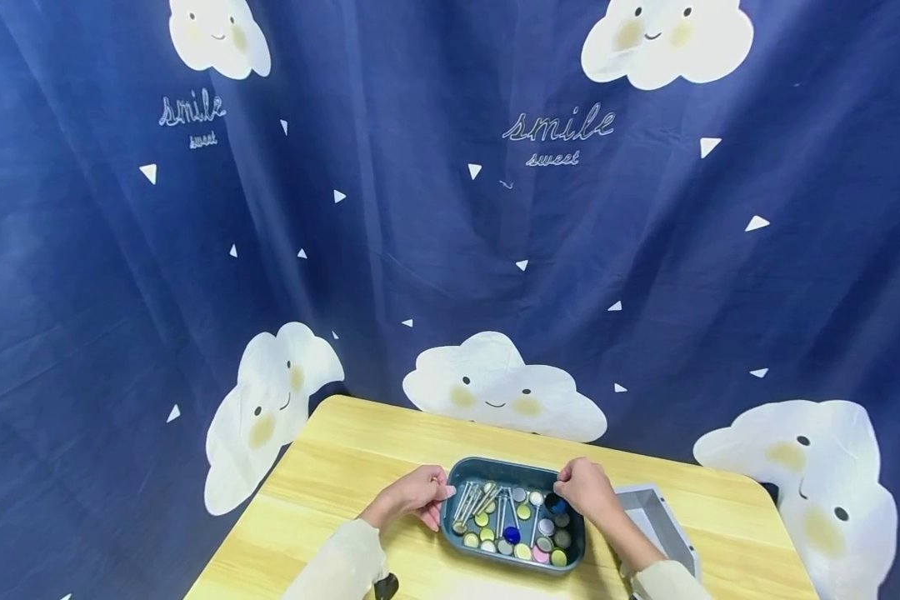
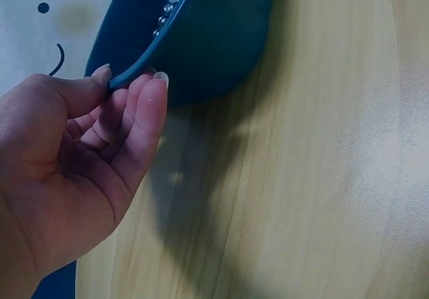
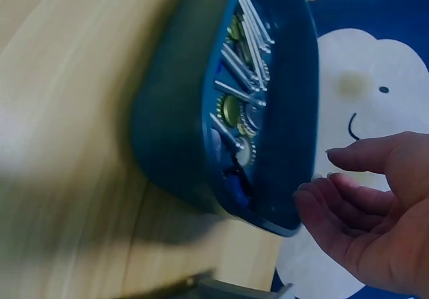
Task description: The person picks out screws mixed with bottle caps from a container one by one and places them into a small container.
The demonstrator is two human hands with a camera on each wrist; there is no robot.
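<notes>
A dark teal rectangular bin (image 1: pixel 506 473) sits on the wooden table. In it lie several bottle caps (image 1: pixel 523 511), yellow-green, silver, pink and blue, and several long silver nail-like metal pins (image 1: pixel 467 502), mostly toward the left end. My left hand (image 1: pixel 418 493) pinches the rim at the bin's left end; its thumb (image 2: pixel 100 74) is on the inner side, the fingers outside. At the far right corner is my right hand (image 1: pixel 585 485). Its fingertips (image 3: pixel 305 195) are right at the rim in the right wrist view, while the thumb (image 3: pixel 345 155) stands apart from it.
A shallow grey tray (image 1: pixel 678 533) stands on the table to the right of the bin, partly behind my right forearm. The wooden table (image 1: pixel 375 425) has rounded far corners. Behind it hangs a dark blue curtain (image 1: pixel 435 233) with white smiling clouds.
</notes>
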